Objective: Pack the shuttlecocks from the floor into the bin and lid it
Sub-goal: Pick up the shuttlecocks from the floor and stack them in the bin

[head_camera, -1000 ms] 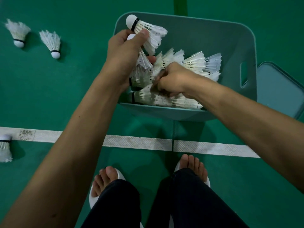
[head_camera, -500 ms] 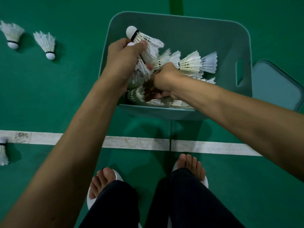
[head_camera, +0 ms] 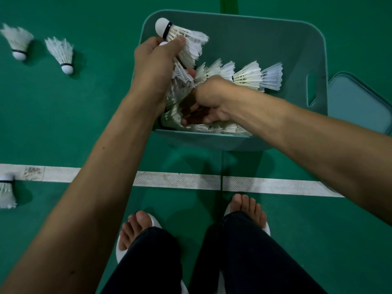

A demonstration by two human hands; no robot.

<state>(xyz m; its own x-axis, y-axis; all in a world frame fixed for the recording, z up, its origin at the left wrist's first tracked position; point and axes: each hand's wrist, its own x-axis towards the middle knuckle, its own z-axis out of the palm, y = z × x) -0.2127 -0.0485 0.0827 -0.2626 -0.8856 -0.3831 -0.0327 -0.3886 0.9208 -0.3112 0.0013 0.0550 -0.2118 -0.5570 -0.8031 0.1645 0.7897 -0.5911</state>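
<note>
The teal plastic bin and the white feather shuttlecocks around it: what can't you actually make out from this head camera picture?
- How many shuttlecocks lie in the teal plastic bin: both forearms cover the pile.
- What the right hand has in its grip: its fingers are buried in feathers.
- The flat teal lid: cut off by the right edge.
- The white shuttlecock on the court line: cut off by the left edge.
- The far-left floor shuttlecock: blurred.

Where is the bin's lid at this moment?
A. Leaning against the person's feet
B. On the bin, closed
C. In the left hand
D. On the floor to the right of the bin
D: the lid lies flat on the green floor beside the right wall of the open bin.
</note>
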